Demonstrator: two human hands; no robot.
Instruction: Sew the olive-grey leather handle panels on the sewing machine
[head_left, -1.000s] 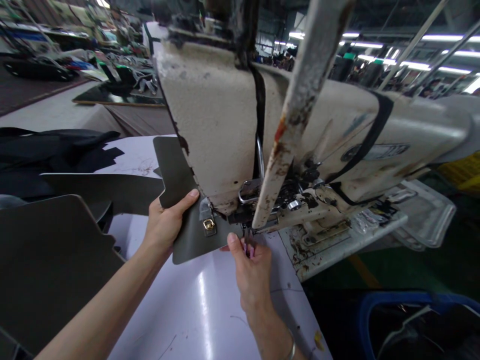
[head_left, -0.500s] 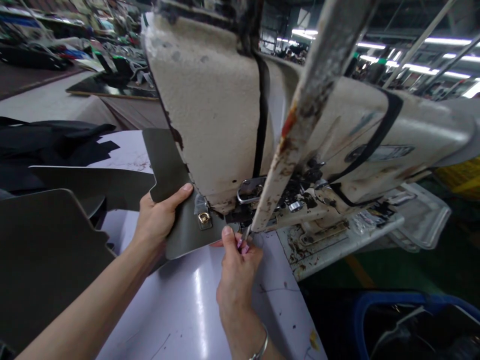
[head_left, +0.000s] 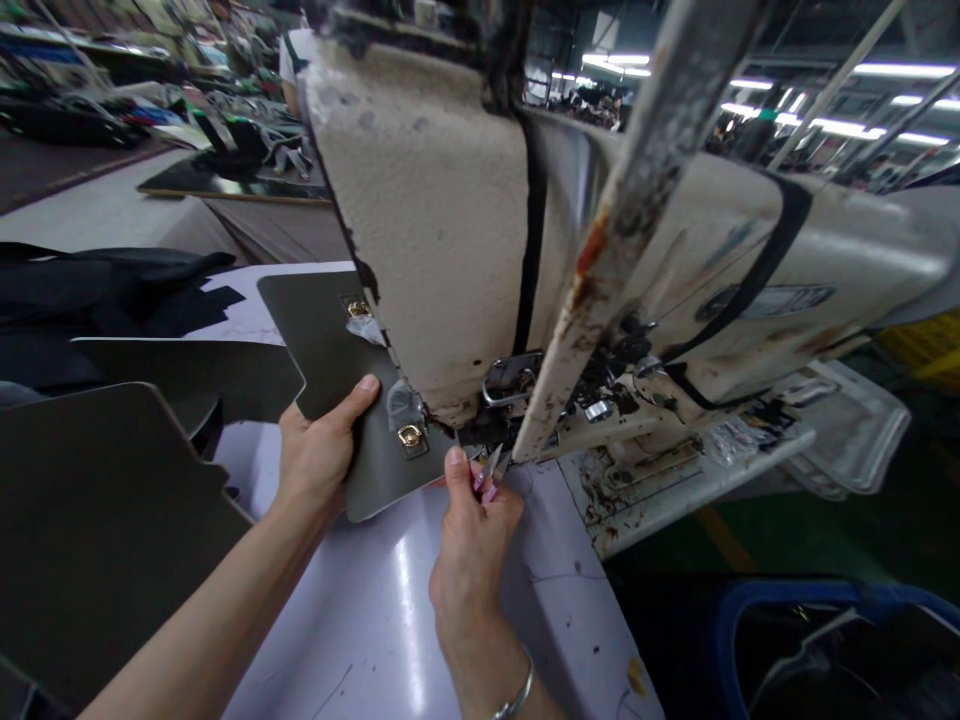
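Note:
My left hand (head_left: pixel 324 447) grips a dark olive leather panel (head_left: pixel 330 350) with its thumb on top. The panel carries a gold metal buckle (head_left: pixel 409 435) near its lower edge and another gold fitting (head_left: pixel 358 307) higher up. It reaches under the head of a worn cream sewing machine (head_left: pixel 442 230). My right hand (head_left: pixel 472 530) is closed on small thread snips (head_left: pixel 489 470) with a pink handle. Their blades sit at the panel's edge, just below the needle area.
More olive leather panels (head_left: pixel 97 500) lie stacked at the left on the white table (head_left: pixel 375 620). Dark fabric (head_left: pixel 97 290) lies behind them. A rusty pole (head_left: pixel 600 250) crosses in front of the machine. A blue bin (head_left: pixel 825 640) stands at lower right.
The panel has slid out leftward from under the machine head, uncovering a second gold fitting. My right hand has stayed at the panel's edge with the snips.

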